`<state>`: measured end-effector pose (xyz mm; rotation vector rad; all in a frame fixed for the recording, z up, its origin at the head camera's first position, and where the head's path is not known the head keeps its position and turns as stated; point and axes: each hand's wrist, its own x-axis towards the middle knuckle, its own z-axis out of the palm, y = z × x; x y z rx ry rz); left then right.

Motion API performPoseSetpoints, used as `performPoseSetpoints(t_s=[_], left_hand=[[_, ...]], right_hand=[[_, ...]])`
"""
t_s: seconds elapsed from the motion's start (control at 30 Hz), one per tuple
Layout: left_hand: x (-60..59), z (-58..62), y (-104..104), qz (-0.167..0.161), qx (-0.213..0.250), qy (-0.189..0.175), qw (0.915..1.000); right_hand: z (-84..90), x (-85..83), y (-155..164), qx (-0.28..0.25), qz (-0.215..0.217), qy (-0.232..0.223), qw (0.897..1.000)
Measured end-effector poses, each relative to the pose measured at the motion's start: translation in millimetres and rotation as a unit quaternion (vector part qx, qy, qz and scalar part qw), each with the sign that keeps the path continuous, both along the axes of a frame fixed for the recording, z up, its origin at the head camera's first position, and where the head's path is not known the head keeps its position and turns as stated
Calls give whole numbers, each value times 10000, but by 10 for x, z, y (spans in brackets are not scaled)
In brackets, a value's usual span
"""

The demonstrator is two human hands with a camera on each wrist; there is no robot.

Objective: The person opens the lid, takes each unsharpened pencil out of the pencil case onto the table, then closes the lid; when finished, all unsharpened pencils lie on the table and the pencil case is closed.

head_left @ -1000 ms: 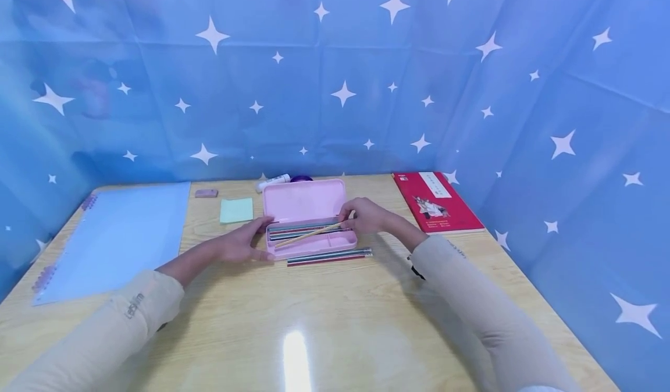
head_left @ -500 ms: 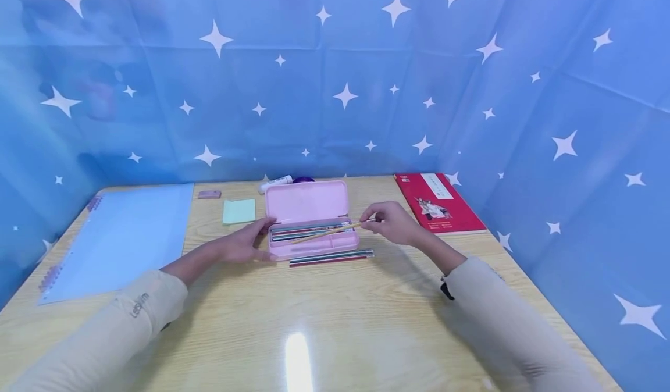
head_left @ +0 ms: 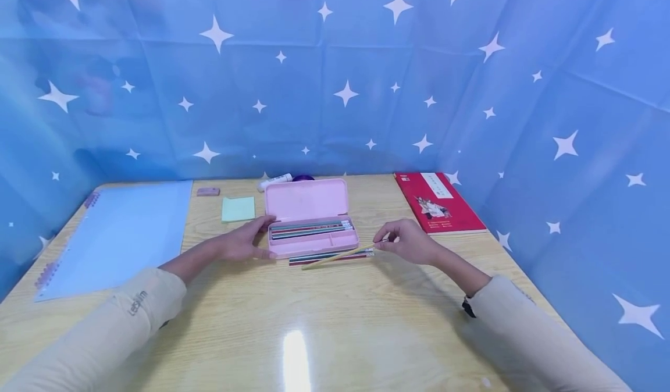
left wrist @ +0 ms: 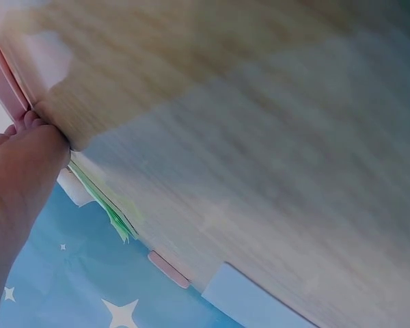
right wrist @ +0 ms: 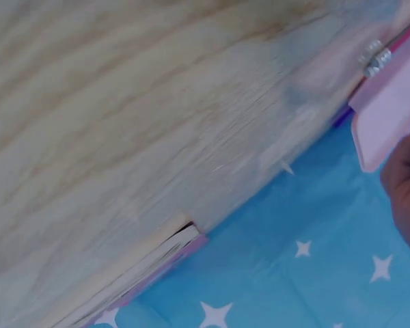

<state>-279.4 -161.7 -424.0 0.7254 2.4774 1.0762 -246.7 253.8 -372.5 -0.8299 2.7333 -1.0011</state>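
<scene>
A pink pencil case (head_left: 314, 246) stands with its lid (head_left: 306, 199) raised, several pencils (head_left: 311, 229) lying in its back compartment. My left hand (head_left: 243, 242) grips its left end, thumb at the front and fingers toward the hinge. In the left wrist view, that hand (left wrist: 20, 164) meets the case's pink edge (left wrist: 5, 78). My right hand (head_left: 410, 242) pinches a yellow pencil (head_left: 335, 257) by its right end. This pencil slants across several pencils (head_left: 300, 260) lying in front of the case. The right wrist view catches only part of the right hand (right wrist: 406, 184).
Sticky notes (head_left: 238, 209) and an eraser (head_left: 208, 192) lie left of the case. A large pale sheet (head_left: 125, 229) covers the left side. Behind the lid are a white tube (head_left: 274, 181) and a purple object (head_left: 302, 178). A red book (head_left: 438, 202) is at back right.
The right hand has drawn the yellow pencil out of the pencil case, rightward and toward me, to over the pencils in front. The left hand has stayed on the case.
</scene>
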Motion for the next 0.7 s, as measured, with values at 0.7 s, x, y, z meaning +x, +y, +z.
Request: performPoseSetpoints(t_s=[0.7], left_hand=[[6, 2, -1, -16, -1, 56, 10000]], right_hand=[[-176, -45, -41, 680, 195, -153, 9974]])
